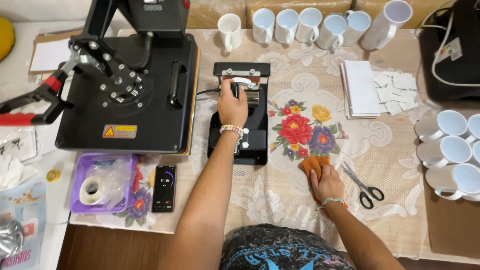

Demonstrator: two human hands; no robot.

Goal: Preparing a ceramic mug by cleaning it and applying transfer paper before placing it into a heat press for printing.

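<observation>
Head view: two hands at work.
Left hand grips the mug press handle; right hand presses flat on an orange cloth.

Table: fills most of my view, covered by a beige lace cloth with white floral relief and a printed bouquet of red, yellow and purple flowers at centre. A second flowered cloth shows at lower left, under my things there.

Floor: dark brown wood boards, lower left, below the table edge.

Side surface: white, along the left edge of the frame.

Back, top of frame: tan padded furniture, shiny, possibly a sofa; I cannot tell for sure.

Cardboard: brown sheet, lower right, on the table.

Light: even, soft, indoor; faint shadows only. Source out of view.
</observation>
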